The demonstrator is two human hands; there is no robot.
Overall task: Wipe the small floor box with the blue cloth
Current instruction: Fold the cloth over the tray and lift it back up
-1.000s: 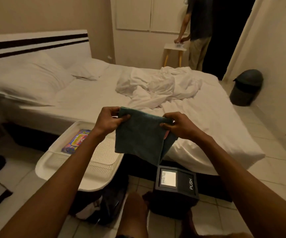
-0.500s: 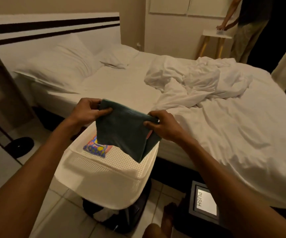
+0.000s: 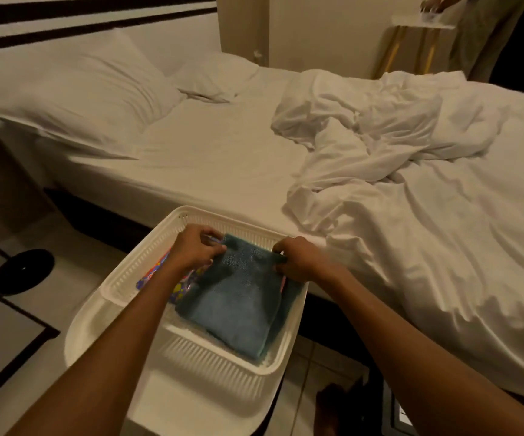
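Both arms reach straight forward and down into a white basket (image 3: 114,286) that sits beside the bed (image 3: 223,158). The left hand (image 3: 196,250) and right hand (image 3: 298,259) are knuckles-up, wrists fairly level, one at each top corner of the blue cloth (image 3: 238,300). Fingers (image 3: 211,239) on both sides are curled in and pinching the cloth's upper edge, so that's a proper grasp with both hands, nothing loose.

The cloth is folded into a rough rectangle and hangs down from that edge into the basket. Its lower end looks like it lies on the basket's bottom, near the front wall. A colourful packet (image 3: 153,273) is in the basket too, partly under the left wrist and the cloth.

The small floor box (image 3: 400,416) is just a dark sliver with a pale panel at the bottom right edge, down on the tiles, well apart from the cloth.

On the bed are a pillow (image 3: 75,99) and a rumpled sheet (image 3: 380,130). Far back, another person (image 3: 480,33) stands at a small surface (image 3: 421,25). A round black thing (image 3: 23,272) sits on the floor to the left, can't tell what it is.
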